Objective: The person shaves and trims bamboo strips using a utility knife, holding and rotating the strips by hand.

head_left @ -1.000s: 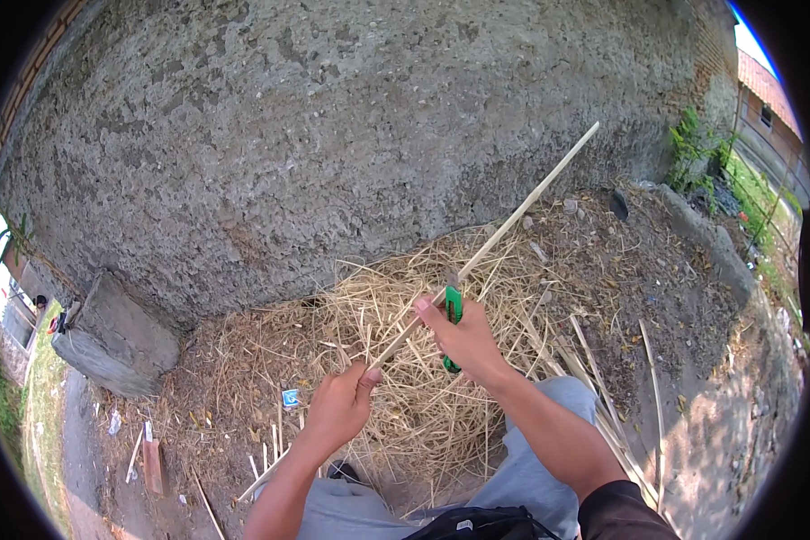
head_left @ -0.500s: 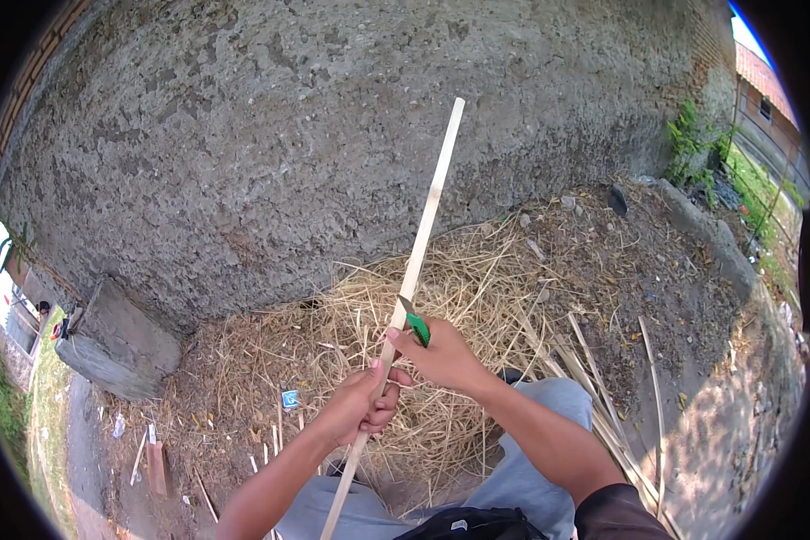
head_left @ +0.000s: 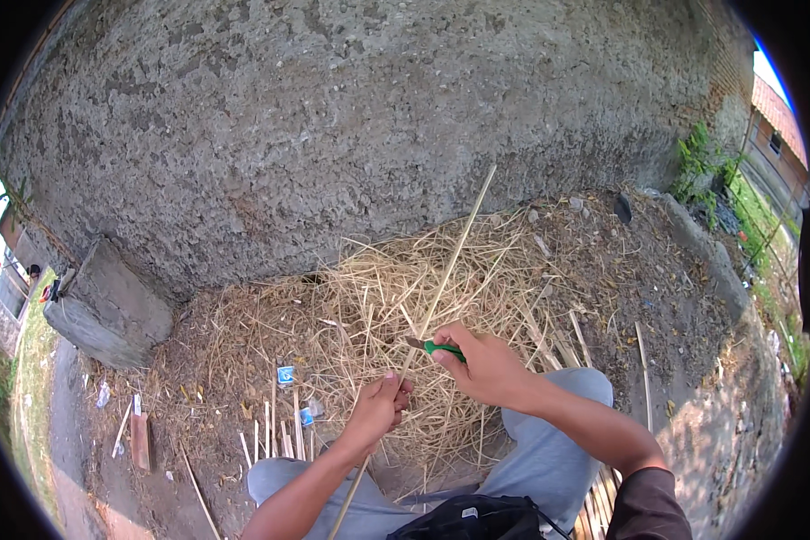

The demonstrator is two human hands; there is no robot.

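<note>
My left hand (head_left: 375,412) is closed around a long, thin strip of pale wood or bamboo (head_left: 462,241), which slants from my lap up toward the wall. In my right hand (head_left: 490,367) is a green-handled knife (head_left: 445,349), gripped with its blade pointing left, at the strip just above my left hand. Whether the blade touches the strip, I cannot tell. Under both hands spreads a heap of curled, straw-coloured shavings (head_left: 495,279). My grey-trousered legs lie on either side of it, and a dark bag (head_left: 463,522) rests in my lap.
A rough grey wall (head_left: 333,135) rises in front. At left stand a concrete block (head_left: 112,310) and a flat brown piece (head_left: 140,441). Several cut strips (head_left: 274,418) lie by my left knee, more (head_left: 603,499) beside my right leg. A blue packet (head_left: 285,374) lies on the ground.
The strip now shows its narrow edge rather than its broad pale face, and its far end sits lower. The knife has swung from pointing up to pointing left; my hands are farther apart.
</note>
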